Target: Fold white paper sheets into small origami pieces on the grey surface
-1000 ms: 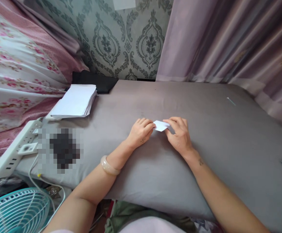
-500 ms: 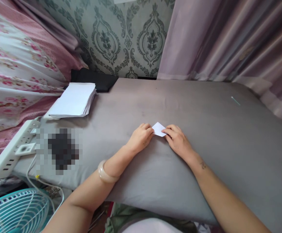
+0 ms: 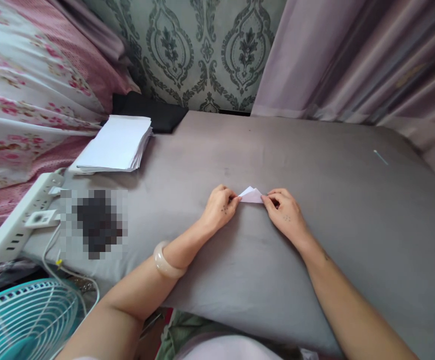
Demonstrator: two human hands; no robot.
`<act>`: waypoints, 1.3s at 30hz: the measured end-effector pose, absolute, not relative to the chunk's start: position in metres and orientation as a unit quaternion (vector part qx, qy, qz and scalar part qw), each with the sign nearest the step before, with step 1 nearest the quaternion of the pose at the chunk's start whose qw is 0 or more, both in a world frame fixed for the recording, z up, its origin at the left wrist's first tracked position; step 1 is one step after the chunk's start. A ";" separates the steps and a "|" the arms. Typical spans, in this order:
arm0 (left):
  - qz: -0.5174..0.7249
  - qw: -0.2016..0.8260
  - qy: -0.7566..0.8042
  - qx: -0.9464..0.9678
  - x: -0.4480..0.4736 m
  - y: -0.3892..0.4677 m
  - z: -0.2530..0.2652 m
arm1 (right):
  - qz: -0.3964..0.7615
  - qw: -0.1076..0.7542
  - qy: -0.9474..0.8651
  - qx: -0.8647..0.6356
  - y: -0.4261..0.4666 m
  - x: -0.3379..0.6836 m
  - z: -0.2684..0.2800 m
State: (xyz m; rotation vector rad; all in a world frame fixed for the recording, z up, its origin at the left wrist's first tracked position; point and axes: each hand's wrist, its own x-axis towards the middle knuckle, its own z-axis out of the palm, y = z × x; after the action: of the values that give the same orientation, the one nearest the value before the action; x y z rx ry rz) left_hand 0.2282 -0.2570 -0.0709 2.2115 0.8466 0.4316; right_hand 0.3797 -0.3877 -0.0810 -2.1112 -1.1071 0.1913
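Note:
Between my two hands is a small piece of folded white paper (image 3: 251,195), now a low triangle with two offset peaks at its top edge. My left hand (image 3: 222,206) pinches its left corner between thumb and fingers. At the right corner, my right hand (image 3: 282,207) grips the paper the same way, fingers curled. The paper is at the grey cloth surface (image 3: 247,250); whether it touches the cloth I cannot tell. A pale bangle (image 3: 166,261) circles my left forearm.
A stack of white paper (image 3: 117,144) lies at the back left, beside a black flat item (image 3: 157,114). A white power strip (image 3: 22,220) with cables runs along the left edge, above a teal fan (image 3: 26,320). A thin cotton swab (image 3: 381,157) lies far right. One patch is pixelated.
The paper has gone from a diamond shape to a low triangle, its lower half folded up. Both hands now pinch its side corners, slightly farther apart. The view has shifted a little.

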 end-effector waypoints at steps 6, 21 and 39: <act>0.172 0.354 0.342 0.853 0.230 -0.257 -0.073 | 0.057 0.356 -0.430 -0.827 -0.383 0.381 -0.083; 0.162 0.331 0.345 0.863 0.233 -0.257 -0.077 | 0.049 0.352 -0.411 -0.839 -0.381 0.385 -0.087; 0.086 0.097 0.070 0.989 0.236 -0.255 -0.074 | 0.014 0.285 -0.581 -0.762 -0.392 0.350 -0.071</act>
State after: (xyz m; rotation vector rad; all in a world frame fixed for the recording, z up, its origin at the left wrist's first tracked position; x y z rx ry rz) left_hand 0.2358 -0.2553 -0.0737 2.9281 0.2086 0.2537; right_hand 0.3502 -0.3920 -0.0706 -2.0371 -1.5549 0.0380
